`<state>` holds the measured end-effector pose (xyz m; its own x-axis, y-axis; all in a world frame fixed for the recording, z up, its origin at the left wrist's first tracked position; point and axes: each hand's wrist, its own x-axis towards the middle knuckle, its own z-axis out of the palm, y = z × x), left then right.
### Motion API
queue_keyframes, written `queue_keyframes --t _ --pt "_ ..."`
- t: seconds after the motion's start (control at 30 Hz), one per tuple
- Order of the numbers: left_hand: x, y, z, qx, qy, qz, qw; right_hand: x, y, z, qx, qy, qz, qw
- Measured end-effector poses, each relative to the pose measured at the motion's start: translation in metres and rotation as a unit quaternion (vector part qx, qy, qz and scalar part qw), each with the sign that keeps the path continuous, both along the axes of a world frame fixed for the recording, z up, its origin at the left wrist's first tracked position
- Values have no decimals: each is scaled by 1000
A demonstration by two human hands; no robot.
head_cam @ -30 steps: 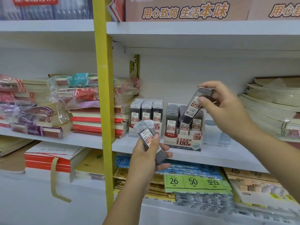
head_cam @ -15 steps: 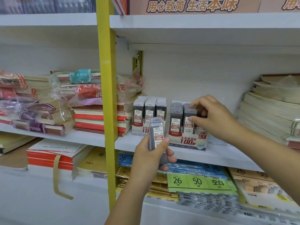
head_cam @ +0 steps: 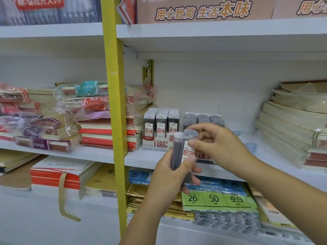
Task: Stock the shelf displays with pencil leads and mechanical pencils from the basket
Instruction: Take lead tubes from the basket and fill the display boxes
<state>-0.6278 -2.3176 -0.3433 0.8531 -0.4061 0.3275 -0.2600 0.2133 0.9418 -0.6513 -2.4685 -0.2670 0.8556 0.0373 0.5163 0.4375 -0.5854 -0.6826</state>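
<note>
a: where are the lead cases [head_cam: 178, 152]?

b: we see them in the left hand [head_cam: 169, 175], upright, held in the air in front of the middle shelf [head_cam: 99, 153]. they're not in a box. the fingers wrap round the lower half and the thumb lies across the label.

a: how many?

b: more than one. we can't tell the exact number because of blur.

a: right hand [head_cam: 217, 145]?

b: thumb and forefinger pinch the top of the cases, by the grey cap. the other fingers are curled behind.

a: the boxes?

b: there are two on the middle shelf, side by side. the 0.5 box [head_cam: 155, 144] sits just right of the yellow post [head_cam: 115, 103], with three rows of cases standing in it. the second box [head_cam: 203, 157] is mostly behind our hands. we see only the case tops and a bit of red print.

a: around them?

b: wrapped notebooks [head_cam: 106, 133] are stacked left of the 0.5 box, and a beige stack [head_cam: 292, 129] is well apart to the right. label packs [head_cam: 219, 198] marked 26 and 50 lie on the shelf below, under the hands.
</note>
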Motion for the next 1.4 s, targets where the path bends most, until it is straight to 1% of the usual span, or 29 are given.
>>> queue_keyframes --t 0.1,0.17,0.2,0.27,0.37,0.53,0.67,0.7,0.8,0.93,1.03,1.07,1.13,1.17,1.2,1.27,1.33,1.4 --pt "1 0 0 -3 26 -5 1000 -2 -20 9 101 -27 -33 994" --pt "3 2 -1 4 33 6 999 -4 -35 22 139 -72 -52 986" --pt "4 2 -1 7 35 12 999 -5 -41 29 140 -99 -56 984" --pt "6 2 -2 8 34 28 999 -5 -48 40 106 -140 -65 982" --pt "9 1 -3 0 32 47 998 0 -54 45 34 -158 -86 983" --pt "11 0 -3 -20 48 61 997 14 -53 36 -73 -146 -105 981" --pt "11 0 -4 -15 44 75 996 25 -50 22 -125 -83 -116 982" --pt "12 0 -5 -12 43 77 996 27 -49 19 -143 -81 -123 979" --pt "12 0 -5 0 41 82 996 30 -47 16 -206 -117 -160 958" --pt "11 0 -4 6 36 84 996 32 -46 12 -243 -97 -176 949" --pt "9 1 -3 15 29 83 996 31 -45 11 -247 -82 -190 947" --pt "9 1 -3 27 20 87 996 29 -44 10 -247 -91 -200 944" --pt "8 2 -4 62 -13 97 993 21 -39 6 -211 -143 -210 944" --pt "8 3 -4 79 -34 102 991 15 -36 3 -170 -163 -193 952" --pt "7 2 -5 93 -56 106 988 9 -31 0 -122 -160 -158 967" --pt "3 1 -2 117 -90 105 983 -2 -20 -8 -42 -84 -64 994" --pt "0 -2 0 119 -110 88 983 -7 -13 -16 -12 -12 -5 1000" --pt "0 -3 -2 107 -115 79 984 -8 -11 -23 25 14 17 999"
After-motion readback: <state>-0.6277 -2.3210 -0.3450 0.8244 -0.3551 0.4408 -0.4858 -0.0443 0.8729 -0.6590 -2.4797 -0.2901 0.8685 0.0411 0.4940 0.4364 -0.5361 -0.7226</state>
